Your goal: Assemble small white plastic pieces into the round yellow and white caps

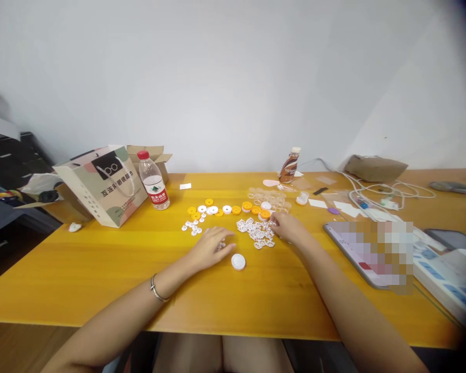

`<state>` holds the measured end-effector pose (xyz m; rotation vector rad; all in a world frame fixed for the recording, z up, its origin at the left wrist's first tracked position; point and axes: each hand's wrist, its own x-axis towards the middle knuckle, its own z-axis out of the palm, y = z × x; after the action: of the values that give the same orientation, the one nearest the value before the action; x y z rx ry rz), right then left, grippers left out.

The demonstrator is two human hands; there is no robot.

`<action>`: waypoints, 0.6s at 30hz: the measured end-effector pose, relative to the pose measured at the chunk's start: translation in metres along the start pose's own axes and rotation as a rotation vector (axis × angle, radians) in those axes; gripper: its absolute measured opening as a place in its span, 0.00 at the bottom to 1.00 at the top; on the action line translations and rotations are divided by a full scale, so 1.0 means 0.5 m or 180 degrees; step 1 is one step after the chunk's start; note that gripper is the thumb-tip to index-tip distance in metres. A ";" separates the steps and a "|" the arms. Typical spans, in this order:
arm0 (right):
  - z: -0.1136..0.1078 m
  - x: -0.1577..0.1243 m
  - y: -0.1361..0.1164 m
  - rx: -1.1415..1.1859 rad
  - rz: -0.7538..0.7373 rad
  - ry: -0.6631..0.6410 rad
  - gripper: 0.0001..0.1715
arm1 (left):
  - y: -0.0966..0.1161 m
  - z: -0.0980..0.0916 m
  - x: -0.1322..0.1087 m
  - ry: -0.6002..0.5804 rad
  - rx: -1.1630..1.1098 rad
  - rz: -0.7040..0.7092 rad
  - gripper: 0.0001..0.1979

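My left hand (pixel 213 246) hovers low over the table, fingers apart and slightly curled. Some small white bits show beneath its fingers. A round white disc (pixel 238 262) lies just right of it, near the middle of the table. My right hand (pixel 286 227) has its fingers closed at the right edge of a pile of lacy white plastic pieces (pixel 252 228), close to an orange-and-white round case (pixel 264 214); whatever its fingertips hold is hidden. Behind runs a row of orange and white discs (pixel 236 210). Small white knobs (pixel 194 228) lie beyond my left hand.
A paper bag (pixel 116 194), water bottle (pixel 154 181) and open cardboard box (pixel 159 158) stand at left. Behind the pieces are clear plastic cups (pixel 270 197) and a coffee bottle (pixel 290 167). A tablet (pixel 353 251) and white cables (pixel 373 189) occupy the right.
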<state>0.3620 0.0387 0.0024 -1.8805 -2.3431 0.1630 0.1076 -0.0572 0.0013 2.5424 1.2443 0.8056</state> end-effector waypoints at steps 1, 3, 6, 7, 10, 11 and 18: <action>-0.002 -0.003 -0.003 0.0003 0.0001 0.0000 0.08 | -0.008 0.002 0.005 0.0040 0.0090 -0.0001 0.13; -0.007 -0.010 -0.012 -0.0003 0.0014 0.0011 0.08 | -0.021 0.009 0.019 0.0034 0.0330 0.0068 0.12; -0.015 -0.019 -0.026 0.0000 -0.0005 0.0242 0.08 | -0.031 0.022 0.045 -0.0017 0.0668 0.0326 0.12; -0.016 -0.020 -0.031 0.0047 -0.0058 0.0381 0.07 | -0.033 0.028 0.054 -0.0013 0.0730 0.0399 0.13; -0.011 -0.018 -0.044 0.0479 -0.0299 0.0696 0.05 | -0.038 0.050 0.078 0.0024 0.0752 0.0414 0.11; -0.007 -0.016 -0.048 0.0707 -0.0353 0.0727 0.05 | -0.040 0.056 0.083 0.0030 0.0714 0.0373 0.09; 0.024 -0.016 -0.083 0.1788 -0.0619 0.0820 0.06 | -0.050 0.059 0.080 0.0150 0.0191 0.0126 0.06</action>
<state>0.3216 0.0217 -0.0029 -1.3166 -2.0132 0.4697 0.1271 -0.0086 -0.0178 2.6175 1.2542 0.8538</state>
